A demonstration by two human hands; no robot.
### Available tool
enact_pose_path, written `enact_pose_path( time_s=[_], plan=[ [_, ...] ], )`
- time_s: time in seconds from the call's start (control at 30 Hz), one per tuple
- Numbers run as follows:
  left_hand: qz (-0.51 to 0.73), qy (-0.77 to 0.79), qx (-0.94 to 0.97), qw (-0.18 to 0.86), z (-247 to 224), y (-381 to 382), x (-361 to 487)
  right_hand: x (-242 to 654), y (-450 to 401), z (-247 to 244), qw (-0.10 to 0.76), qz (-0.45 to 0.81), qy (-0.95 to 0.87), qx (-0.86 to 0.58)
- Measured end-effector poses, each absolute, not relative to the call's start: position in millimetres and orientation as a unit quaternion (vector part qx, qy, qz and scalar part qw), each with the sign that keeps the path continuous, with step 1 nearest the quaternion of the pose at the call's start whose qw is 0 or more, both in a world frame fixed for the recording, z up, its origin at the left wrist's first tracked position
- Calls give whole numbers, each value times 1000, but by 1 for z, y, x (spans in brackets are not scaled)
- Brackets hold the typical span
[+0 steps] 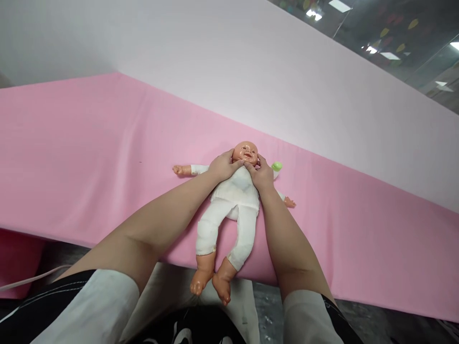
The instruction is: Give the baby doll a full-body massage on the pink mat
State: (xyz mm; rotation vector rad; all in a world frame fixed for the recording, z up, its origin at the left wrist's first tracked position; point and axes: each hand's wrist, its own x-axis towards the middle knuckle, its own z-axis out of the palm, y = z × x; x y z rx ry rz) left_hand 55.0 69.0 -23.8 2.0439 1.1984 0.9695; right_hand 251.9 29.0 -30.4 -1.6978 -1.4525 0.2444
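Note:
A baby doll (234, 191) in a white cloth suit lies on its back on a pink padded surface (150, 124). Its head is toward the wall, and its bare feet hang over the front edge. My left hand (225, 166) is closed around the doll's neck and shoulder on the left side, fingers beside its head. On the other side my right hand (261, 174) wraps the doll in the same way. Both thumbs meet under its chin. Just right of my right hand is a small light-green object (277, 166), partly hidden.
A pale wall (251, 62) rises behind the pink surface, with a dark window (394, 38) at the upper right. A red object (17, 258) and a pale cord (32, 279) are at the lower left. Dark floor shows below the front edge.

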Motion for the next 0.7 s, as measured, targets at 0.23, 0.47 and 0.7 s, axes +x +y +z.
enact_pose_path(
  time_s=[0.23, 0.47, 0.7],
  plan=[
    [351, 453, 768, 287, -21, 67, 54, 257, 30, -34, 448, 114, -591, -661],
    [361, 450, 763, 290, -26, 73, 55, 264, 35, -45, 459, 125, -603, -641],
    [377, 450, 756, 290, -31, 75, 56, 262, 35, -45, 476, 105, -603, -632]
  ],
)
